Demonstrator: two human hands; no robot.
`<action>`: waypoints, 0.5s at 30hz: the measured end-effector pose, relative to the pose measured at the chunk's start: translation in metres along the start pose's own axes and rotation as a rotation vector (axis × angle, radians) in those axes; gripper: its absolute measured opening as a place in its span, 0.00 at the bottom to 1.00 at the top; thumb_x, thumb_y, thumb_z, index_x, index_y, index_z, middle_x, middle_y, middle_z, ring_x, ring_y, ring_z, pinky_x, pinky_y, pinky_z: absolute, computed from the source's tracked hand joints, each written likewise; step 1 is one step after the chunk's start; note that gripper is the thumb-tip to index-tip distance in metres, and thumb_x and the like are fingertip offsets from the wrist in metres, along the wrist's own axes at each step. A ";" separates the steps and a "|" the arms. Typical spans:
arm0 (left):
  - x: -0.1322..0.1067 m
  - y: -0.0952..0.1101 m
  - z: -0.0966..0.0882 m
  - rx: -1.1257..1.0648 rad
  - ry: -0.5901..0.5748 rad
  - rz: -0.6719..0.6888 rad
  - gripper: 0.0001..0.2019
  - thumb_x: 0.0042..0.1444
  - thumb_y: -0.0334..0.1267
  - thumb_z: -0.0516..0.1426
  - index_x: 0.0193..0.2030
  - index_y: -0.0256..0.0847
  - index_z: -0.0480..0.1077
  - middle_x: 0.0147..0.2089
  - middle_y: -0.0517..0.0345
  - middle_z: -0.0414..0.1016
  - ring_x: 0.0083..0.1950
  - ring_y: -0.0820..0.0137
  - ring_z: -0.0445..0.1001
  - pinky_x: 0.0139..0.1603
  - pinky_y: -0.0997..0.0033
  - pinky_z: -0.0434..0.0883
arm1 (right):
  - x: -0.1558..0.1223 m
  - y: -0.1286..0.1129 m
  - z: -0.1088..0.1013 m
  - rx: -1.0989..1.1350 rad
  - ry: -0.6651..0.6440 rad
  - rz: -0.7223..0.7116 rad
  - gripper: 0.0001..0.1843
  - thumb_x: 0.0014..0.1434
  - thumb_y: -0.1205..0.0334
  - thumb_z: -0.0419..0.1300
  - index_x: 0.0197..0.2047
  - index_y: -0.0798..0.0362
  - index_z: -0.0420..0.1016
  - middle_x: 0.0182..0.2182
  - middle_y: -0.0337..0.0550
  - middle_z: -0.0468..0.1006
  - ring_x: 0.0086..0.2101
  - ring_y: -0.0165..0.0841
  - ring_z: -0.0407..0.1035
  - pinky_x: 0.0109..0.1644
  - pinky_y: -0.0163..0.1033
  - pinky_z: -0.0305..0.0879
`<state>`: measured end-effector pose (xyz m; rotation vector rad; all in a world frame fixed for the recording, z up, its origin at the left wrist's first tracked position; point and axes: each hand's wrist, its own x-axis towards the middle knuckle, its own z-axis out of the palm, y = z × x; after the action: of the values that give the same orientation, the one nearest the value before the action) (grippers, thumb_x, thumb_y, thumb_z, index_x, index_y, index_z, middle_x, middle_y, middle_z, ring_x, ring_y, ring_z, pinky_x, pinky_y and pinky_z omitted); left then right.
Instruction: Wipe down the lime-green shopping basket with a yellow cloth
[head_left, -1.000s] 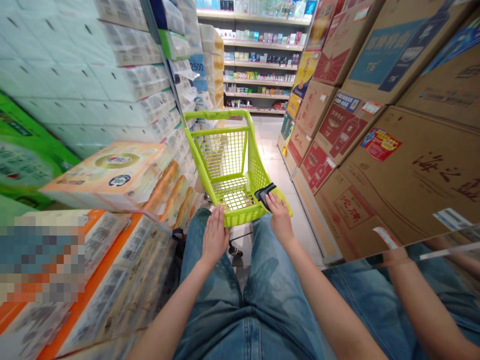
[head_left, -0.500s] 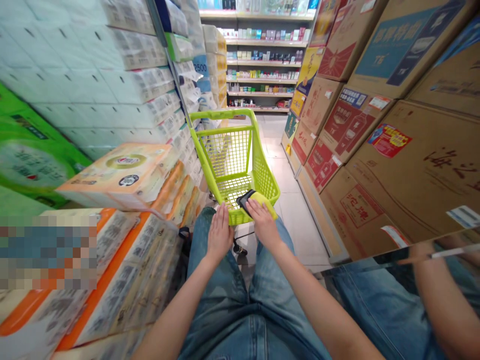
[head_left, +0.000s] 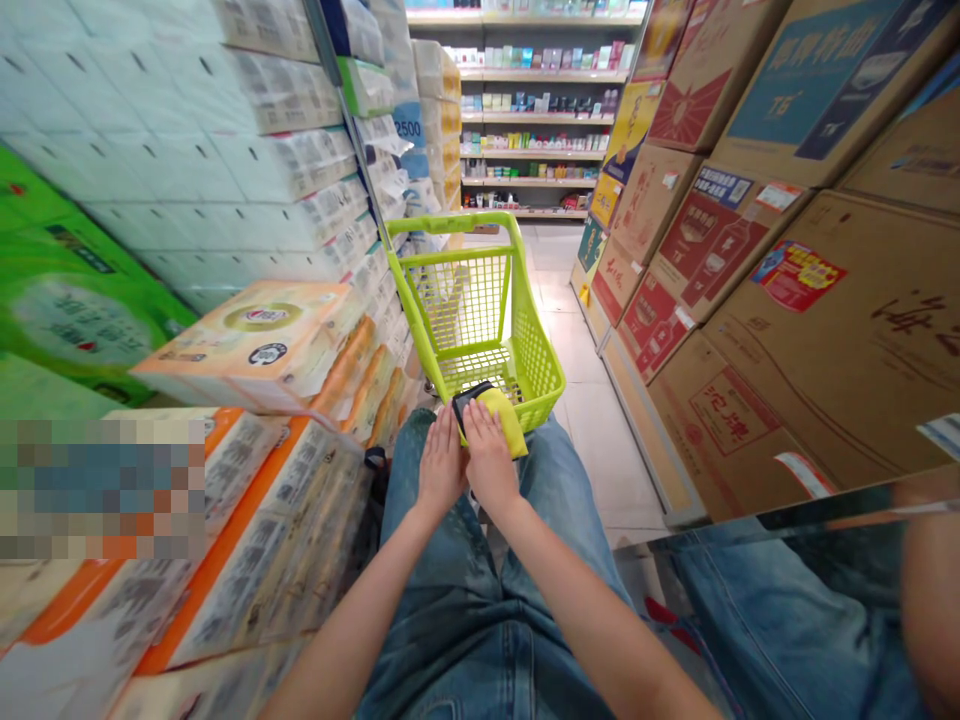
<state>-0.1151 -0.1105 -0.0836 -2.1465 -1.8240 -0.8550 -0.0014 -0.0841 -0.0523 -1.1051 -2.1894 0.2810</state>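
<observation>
Fingers of the left hand (head_left: pixel 441 455) lie straight and slightly spread on the near rim of a lime-green plastic shopping cart (head_left: pixel 537 365). This grip stands open, not curled round anything that shows. The right hand (head_left: pixel 491 462) sits just beside it, its grip also open, with the fingers together and pressed flat on a folded yellow cloth (head_left: pixel 510 425) that hangs over the rim. A small black object (head_left: pixel 469 398), perhaps a phone or a wallet (too dark to tell), lies at the cloth's left edge, touching it and just past the left fingertips.

The hands appear to be steadying the cloth and the black object on the rim. Taking up either one would call for the fingers to curl under it, since neither grip has hold of an edge.

Stacked tissue packs (head_left: pixel 255 350) rise close on the left of the cart, and cardboard cartons (head_left: pixel 817 330) wall the right side. Store shelves (head_left: pixel 540 110) of small packaged goods stand ahead, beyond a tiled floor (head_left: pixel 592 420). The person's jeans (head_left: pixel 480 640) fill the view below the hands.
</observation>
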 end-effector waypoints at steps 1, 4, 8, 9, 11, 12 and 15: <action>0.000 -0.001 0.000 0.005 -0.003 0.002 0.41 0.60 0.28 0.50 0.75 0.33 0.31 0.76 0.38 0.45 0.77 0.56 0.42 0.73 0.49 0.55 | -0.001 0.003 -0.003 0.003 -0.011 -0.027 0.42 0.51 0.81 0.46 0.70 0.61 0.56 0.69 0.52 0.59 0.69 0.39 0.49 0.73 0.53 0.49; 0.001 -0.001 0.000 0.019 -0.005 0.007 0.40 0.61 0.28 0.49 0.75 0.33 0.31 0.76 0.39 0.45 0.77 0.57 0.43 0.73 0.49 0.55 | -0.003 0.041 -0.027 -0.010 -0.035 -0.085 0.43 0.50 0.82 0.45 0.70 0.57 0.59 0.67 0.50 0.62 0.69 0.35 0.51 0.73 0.52 0.50; 0.002 0.001 0.003 0.017 0.012 -0.002 0.40 0.61 0.27 0.49 0.75 0.34 0.30 0.76 0.40 0.45 0.77 0.57 0.44 0.72 0.48 0.55 | -0.006 0.108 -0.068 -0.064 0.071 0.064 0.44 0.46 0.83 0.44 0.67 0.56 0.64 0.66 0.50 0.65 0.68 0.34 0.53 0.73 0.54 0.48; 0.002 0.002 0.003 0.011 0.014 -0.003 0.40 0.61 0.27 0.49 0.75 0.34 0.30 0.76 0.40 0.45 0.77 0.57 0.44 0.73 0.48 0.55 | -0.006 0.116 -0.073 -0.077 0.103 0.109 0.44 0.46 0.83 0.44 0.67 0.56 0.65 0.66 0.50 0.66 0.68 0.35 0.53 0.73 0.55 0.47; 0.001 0.003 0.005 -0.004 0.025 -0.008 0.41 0.61 0.27 0.49 0.75 0.34 0.30 0.76 0.40 0.44 0.77 0.56 0.44 0.72 0.48 0.55 | -0.003 0.112 -0.070 -0.097 0.138 0.176 0.43 0.46 0.83 0.44 0.66 0.58 0.65 0.65 0.52 0.66 0.68 0.36 0.54 0.73 0.56 0.46; 0.001 0.004 0.006 -0.010 0.035 -0.012 0.41 0.61 0.28 0.49 0.75 0.34 0.30 0.76 0.40 0.44 0.77 0.56 0.43 0.72 0.48 0.56 | -0.002 0.101 -0.063 -0.101 0.135 0.189 0.42 0.47 0.83 0.45 0.66 0.59 0.65 0.65 0.53 0.66 0.68 0.37 0.54 0.73 0.56 0.46; -0.001 0.003 0.007 -0.018 0.047 -0.016 0.41 0.61 0.28 0.49 0.75 0.33 0.30 0.76 0.38 0.43 0.77 0.55 0.43 0.72 0.47 0.56 | 0.001 0.046 -0.030 -0.066 0.054 0.114 0.40 0.49 0.82 0.46 0.66 0.61 0.65 0.64 0.54 0.67 0.67 0.39 0.55 0.73 0.54 0.48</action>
<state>-0.1098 -0.1081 -0.0891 -2.1069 -1.8202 -0.9209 0.0471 -0.0579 -0.0504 -1.2616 -2.1058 0.2272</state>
